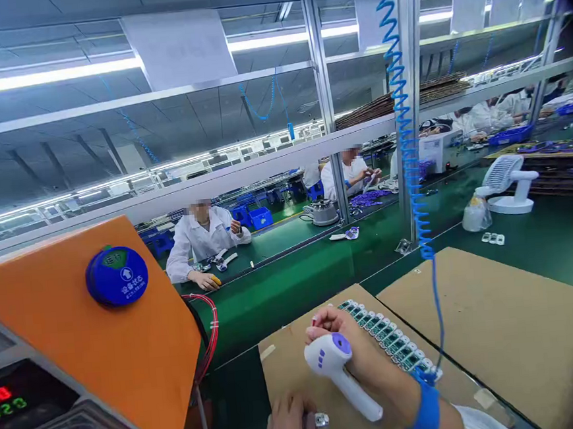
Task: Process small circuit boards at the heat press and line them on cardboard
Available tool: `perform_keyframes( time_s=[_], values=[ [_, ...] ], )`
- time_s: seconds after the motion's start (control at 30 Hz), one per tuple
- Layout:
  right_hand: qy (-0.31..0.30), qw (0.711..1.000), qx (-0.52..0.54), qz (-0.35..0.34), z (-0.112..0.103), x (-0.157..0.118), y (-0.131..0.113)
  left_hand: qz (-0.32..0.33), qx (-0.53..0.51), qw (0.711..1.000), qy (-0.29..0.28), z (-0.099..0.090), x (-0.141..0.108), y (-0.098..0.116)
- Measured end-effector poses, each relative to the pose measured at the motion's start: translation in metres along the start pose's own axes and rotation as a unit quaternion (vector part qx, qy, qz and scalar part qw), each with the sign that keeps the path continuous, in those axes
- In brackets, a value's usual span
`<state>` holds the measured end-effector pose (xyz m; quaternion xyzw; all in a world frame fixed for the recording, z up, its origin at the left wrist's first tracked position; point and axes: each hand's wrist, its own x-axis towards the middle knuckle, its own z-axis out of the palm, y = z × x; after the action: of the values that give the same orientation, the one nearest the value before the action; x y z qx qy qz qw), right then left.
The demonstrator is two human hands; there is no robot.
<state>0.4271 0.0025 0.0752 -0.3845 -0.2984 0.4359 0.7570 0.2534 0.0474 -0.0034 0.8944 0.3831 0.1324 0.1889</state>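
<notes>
My right hand (343, 332), wearing a blue wrist strap (425, 410), is raised over the cardboard (325, 400) with thumb and fingers pinched together. A small reddish tip shows at its fingertips, too little to name. Just in front of that wrist is a white gun-shaped handheld device (346, 378) with a purple round end and purple buttons; whether anything supports it is unclear. My left hand (292, 425) lies fingers outstretched at the bottom edge, partly cut off. Beside its fingertips sits a small white and metallic part (322, 420).
A row of small green circuit boards in white frames (388, 332) lies beyond my right arm. To the left stands an orange machine (93, 342) with a lit display. A coiled blue cord (399, 100) hangs down. A white fan (507, 184) is at right; a co-worker (203, 234) sits opposite.
</notes>
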Motion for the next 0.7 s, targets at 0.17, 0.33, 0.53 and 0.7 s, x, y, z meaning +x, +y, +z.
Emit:
perform_keyframes(
  time_s=[0.17, 0.33, 0.53, 0.7],
  values=[
    [0.091, 0.987, -0.122, -0.057, 0.008, 0.025, 0.031, -0.041, -0.154, 0.982, 0.103, -0.011, -0.001, 0.006],
    [0.137, 0.932, -0.319, -0.102, 0.015, 0.044, 0.037, -0.059, -0.421, 0.898, 0.113, -0.027, 0.025, 0.025],
    [0.12, 0.982, -0.145, 0.013, 0.02, 0.064, 0.038, -0.1, -0.382, 0.892, 0.222, -0.025, 0.065, 0.015],
    [0.141, 0.987, -0.007, 0.072, 0.008, 0.064, 0.051, -0.084, -0.213, 0.917, 0.328, -0.025, 0.063, -0.002]
  ],
)
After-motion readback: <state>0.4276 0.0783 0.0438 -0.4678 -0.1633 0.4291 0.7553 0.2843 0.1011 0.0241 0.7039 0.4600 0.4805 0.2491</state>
